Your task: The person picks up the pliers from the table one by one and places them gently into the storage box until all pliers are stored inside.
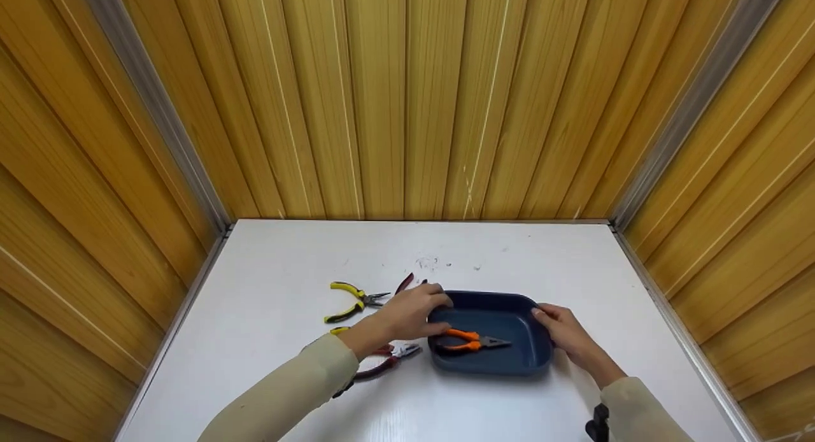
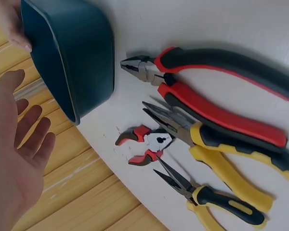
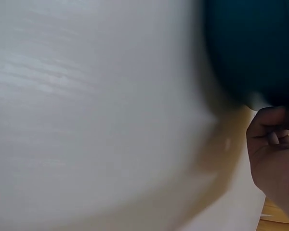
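A dark blue rectangular bin sits at the right of the table, with orange-and-black long-nose pliers lying inside. My right hand grips the bin's right rim, thumb on the inner side. At the opposite end, my left hand hovers by the rim; the left wrist view shows its fingers spread and holding nothing. Left of the bin lie yellow-and-black long-nose pliers and red-and-black combination pliers. A second yellow-and-black pair and small red-handled pliers are partly hidden by my left hand in the head view.
The white table meets wood-patterned panels at the back and both sides. Grey metal strips run along the corners. Dark scuff marks show on the tabletop behind the bin.
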